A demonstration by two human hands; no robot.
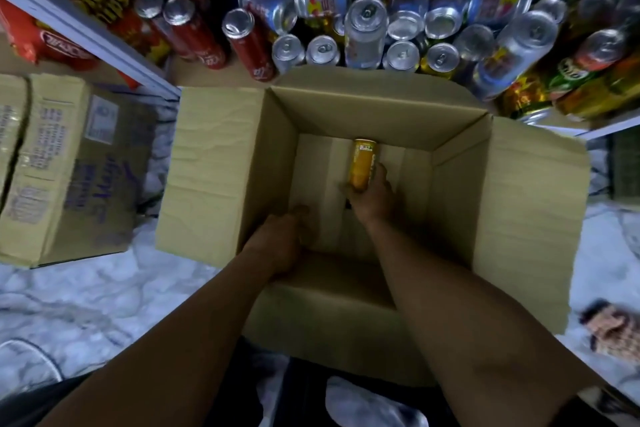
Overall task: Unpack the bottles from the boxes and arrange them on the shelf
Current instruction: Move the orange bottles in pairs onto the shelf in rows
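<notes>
One yellow bottle [363, 163] low inside the open box [346, 107] at frame centre, grasped at its near end by the right hand [374, 199], fingers and thumb wrapped round its sides. Lower left within the box, left hand [284, 239] against the near-left wall, knuckles up and fingertips tucked out of sight, so impossible to tell whether clenched on cardboard or merely resting. Across the top of the frame, shelf [104, 44] crowded with cans [367, 28]; at left, closed carton [69, 166].
</notes>
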